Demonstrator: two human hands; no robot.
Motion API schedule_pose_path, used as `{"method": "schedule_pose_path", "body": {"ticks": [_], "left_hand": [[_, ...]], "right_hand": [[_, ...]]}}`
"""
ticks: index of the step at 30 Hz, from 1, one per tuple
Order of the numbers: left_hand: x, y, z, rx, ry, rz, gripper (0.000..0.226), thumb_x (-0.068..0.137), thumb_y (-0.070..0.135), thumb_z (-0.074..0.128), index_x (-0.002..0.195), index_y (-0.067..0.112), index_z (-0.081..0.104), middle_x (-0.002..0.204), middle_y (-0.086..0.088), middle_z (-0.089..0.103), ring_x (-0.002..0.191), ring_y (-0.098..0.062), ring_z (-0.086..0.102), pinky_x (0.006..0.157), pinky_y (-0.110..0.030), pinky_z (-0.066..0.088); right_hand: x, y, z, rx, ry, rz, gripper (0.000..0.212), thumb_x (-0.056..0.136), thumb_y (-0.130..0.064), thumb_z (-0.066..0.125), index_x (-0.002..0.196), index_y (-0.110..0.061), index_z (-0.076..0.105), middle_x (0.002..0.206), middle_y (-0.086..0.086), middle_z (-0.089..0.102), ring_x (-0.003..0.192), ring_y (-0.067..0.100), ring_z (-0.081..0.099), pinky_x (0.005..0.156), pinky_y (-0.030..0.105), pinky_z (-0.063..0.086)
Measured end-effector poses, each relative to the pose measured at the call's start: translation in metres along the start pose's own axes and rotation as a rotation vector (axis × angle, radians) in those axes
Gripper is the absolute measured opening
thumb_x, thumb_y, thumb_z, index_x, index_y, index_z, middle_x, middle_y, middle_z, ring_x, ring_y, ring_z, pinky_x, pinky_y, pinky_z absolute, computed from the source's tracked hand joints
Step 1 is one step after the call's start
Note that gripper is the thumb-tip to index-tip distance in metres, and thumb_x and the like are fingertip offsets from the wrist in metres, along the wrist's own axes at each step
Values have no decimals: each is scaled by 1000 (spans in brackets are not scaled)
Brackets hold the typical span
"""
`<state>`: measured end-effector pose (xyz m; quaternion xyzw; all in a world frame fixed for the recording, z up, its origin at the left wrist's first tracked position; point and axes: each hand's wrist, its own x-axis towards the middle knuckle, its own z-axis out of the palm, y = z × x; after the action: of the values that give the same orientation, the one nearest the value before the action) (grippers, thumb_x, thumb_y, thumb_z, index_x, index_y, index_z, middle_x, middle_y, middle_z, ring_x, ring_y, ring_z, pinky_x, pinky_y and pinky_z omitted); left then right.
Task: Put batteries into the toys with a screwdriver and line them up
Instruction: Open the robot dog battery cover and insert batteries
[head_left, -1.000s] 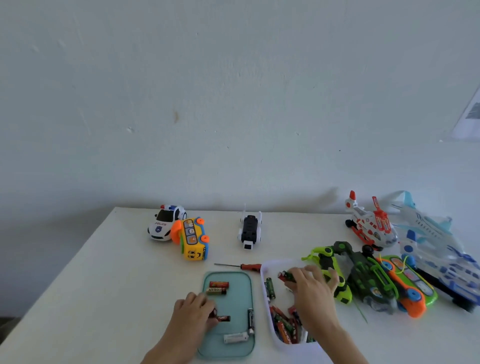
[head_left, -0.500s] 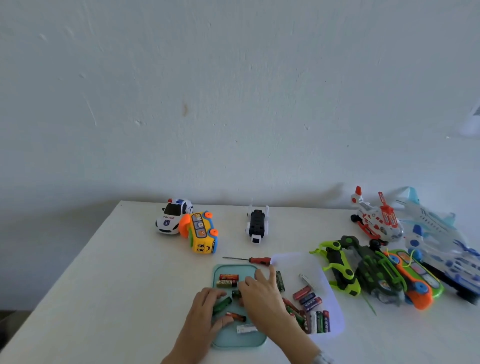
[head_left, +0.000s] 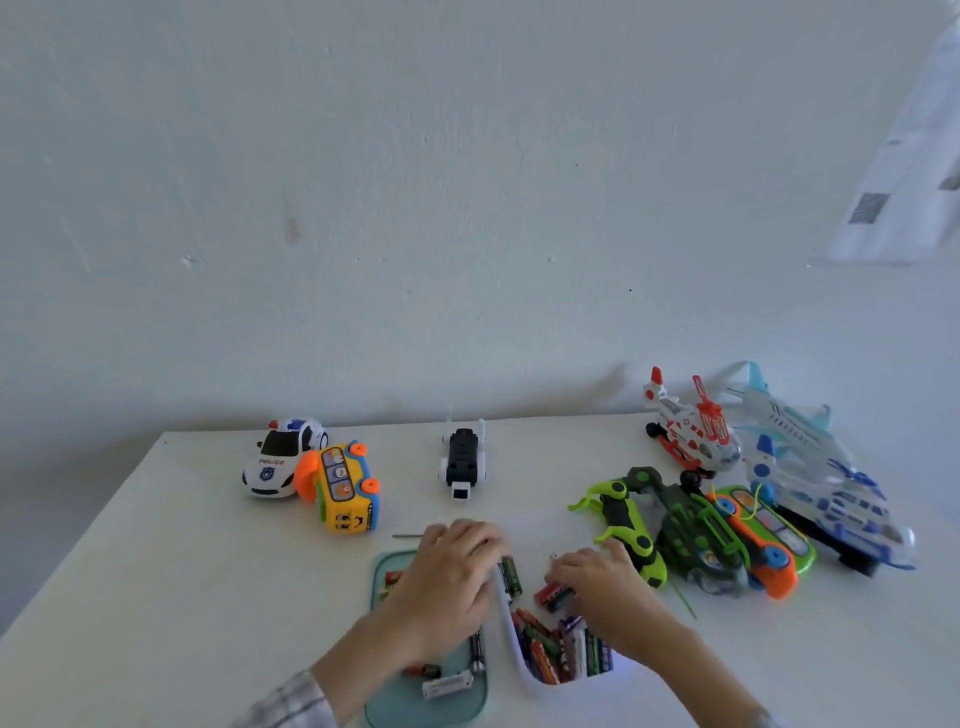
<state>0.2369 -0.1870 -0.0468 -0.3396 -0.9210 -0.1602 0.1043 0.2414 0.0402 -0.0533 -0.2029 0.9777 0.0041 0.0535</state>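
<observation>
Half a second ago your right hand (head_left: 597, 582) lay over the teal plastic tray (head_left: 382, 571) next to your left; now it's back over the white plastic battery tub (head_left: 511, 644), fingers curled down on the red and green AA batteries (head_left: 556, 597) there. Can't tell if it actually pinches one. Your left hand (head_left: 449, 571) has slid up over the tray's far end, fingers curled where the red-handled screwdriver lay; only its thin metal shaft (head_left: 408, 535) pokes out leftward, so a grip on the handle is likely but hidden.

Meaning, as a guess: you're still sorting cells and maybe fetching the tool; no toy is opened yet.

Screwdriver's long axis runs left-right along the bench (head_left: 156, 571), tip pointing left. The loose dark battery (head_left: 478, 649) on the tray lies near-far, and a white battery (head_left: 447, 685) lies roughly crosswise at the near end.

The white police car (head_left: 280, 462), yellow toy bus (head_left: 345, 488) and black-and-white toy (head_left: 462, 462) sit at the far side, noses toward you. The green robot toy (head_left: 623, 519) and other toys are piled right.
</observation>
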Motion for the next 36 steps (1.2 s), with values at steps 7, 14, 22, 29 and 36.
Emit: {"method": "schedule_pose_path", "body": {"ticks": [7, 14, 22, 29, 36], "left_hand": [[77, 17, 12, 466, -611, 57, 32, 86, 8, 47, 111, 12, 67, 108, -4, 63, 104, -25, 43, 88, -46, 26], [99, 24, 12, 613, -809, 200, 19, 87, 25, 48, 85, 17, 65, 88, -1, 60, 90, -21, 40, 97, -50, 21], [102, 28, 21, 705, -922, 283, 19, 91, 16, 46, 81, 19, 62, 82, 2, 56, 96, -20, 44, 98, -48, 25], [92, 26, 10, 712, -769, 321, 19, 89, 4, 55, 74, 14, 63, 73, 1, 55, 87, -21, 40, 87, -45, 27], [34, -1, -38, 262, -309, -71, 20, 99, 30, 48, 114, 28, 60, 105, 12, 58, 105, -13, 41, 98, -39, 24]], "right_hand": [[1, 9, 4, -11, -89, -69, 47, 95, -23, 50, 141, -26, 40, 144, -6, 39, 134, 17, 27, 104, 44, 20], [1, 11, 7, -57, -99, -107, 35, 89, -21, 55, 124, -19, 52, 125, 6, 48, 123, 27, 34, 102, 49, 22], [2, 13, 8, -92, -94, -148, 22, 88, -15, 53, 109, -8, 53, 119, 11, 52, 117, 30, 36, 102, 58, 17], [-1, 14, 7, -115, -63, -150, 22, 88, -15, 47, 106, -6, 56, 111, 13, 53, 107, 30, 42, 100, 56, 21], [-3, 10, 6, -83, -93, -99, 20, 90, -9, 42, 106, -11, 54, 103, 4, 61, 107, 26, 43, 107, 56, 12]]}}
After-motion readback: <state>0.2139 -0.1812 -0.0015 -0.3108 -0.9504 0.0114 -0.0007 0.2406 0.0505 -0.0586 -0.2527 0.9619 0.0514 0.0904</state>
